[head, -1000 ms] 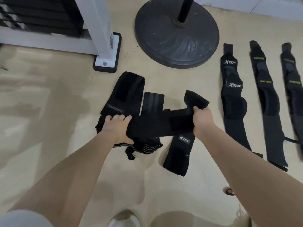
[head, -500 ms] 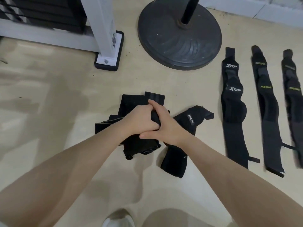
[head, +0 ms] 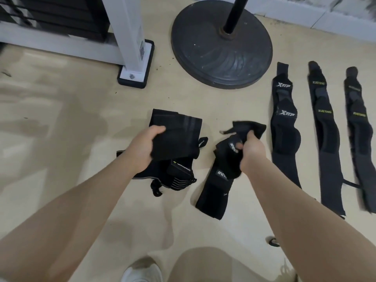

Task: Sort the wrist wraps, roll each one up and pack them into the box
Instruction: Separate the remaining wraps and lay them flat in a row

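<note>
My left hand (head: 142, 148) grips a folded black wrap (head: 175, 135) above a small pile of black wraps (head: 175, 174) on the floor. My right hand (head: 251, 151) is closed on the upper end of a black wrap with white lettering (head: 218, 180), whose lower part lies on the floor. To the right, three long black wraps lie flat side by side: one marked XTEP (head: 284, 127), and two with yellow-green lettering (head: 327, 139) (head: 360, 139). No box is in view.
A round dark stand base (head: 221, 45) with a black pole sits behind the wraps. A white machine post foot (head: 135, 72) stands at the back left. My white shoe (head: 140, 271) shows at the bottom edge. A small dark object (head: 273, 242) lies near my right forearm.
My hands, clasped together over the pile half a second ago, have moved apart. The left now holds a folded wrap and the right holds the lettered wrap's end.
</note>
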A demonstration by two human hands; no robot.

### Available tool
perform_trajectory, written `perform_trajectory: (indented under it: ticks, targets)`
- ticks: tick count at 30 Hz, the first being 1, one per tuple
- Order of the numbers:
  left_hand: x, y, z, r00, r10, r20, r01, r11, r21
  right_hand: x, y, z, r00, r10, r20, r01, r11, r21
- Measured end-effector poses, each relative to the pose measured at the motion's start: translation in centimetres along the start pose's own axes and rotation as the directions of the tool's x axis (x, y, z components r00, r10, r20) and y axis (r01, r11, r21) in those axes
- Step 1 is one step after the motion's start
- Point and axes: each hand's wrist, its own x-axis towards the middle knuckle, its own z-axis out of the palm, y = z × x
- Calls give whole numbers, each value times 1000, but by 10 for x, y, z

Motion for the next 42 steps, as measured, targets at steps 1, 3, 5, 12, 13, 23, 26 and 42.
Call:
perform_trajectory:
  ticks: [1,3,5,12,13,23,26,42]
  targets:
    - [1,2,-6,996,6,-85,-8,1000,-14,4,-1,-5,999,33,-31,-34,999,-29]
    - [3,1,-13,989,4,-146,6,998,69,8,3,-7,997,74,9,-72,992,-105]
    - [4,0,-7,992,-4,-125,21,991,132,10,10,5,999,34,42,-24,977,-211]
    - [-8,9,19,986,48,162,-70,988,135,-12,24,29,820,-405,405,555,738,-384]
    - [-11,10,18,974,53,221,-80,990,115,-19,23,38,790,-298,535,522,785,-333]
    - [-16,33,31,995,97,33,-102,963,251,-60,21,59,446,83,891,686,608,-400]
    - [-22,44,26,981,142,135,-134,989,-68,-89,18,59,440,466,768,737,301,-605]
    - [-1,37,31,895,390,-218,-390,920,42,-92,14,65,600,-55,798,396,887,-237]
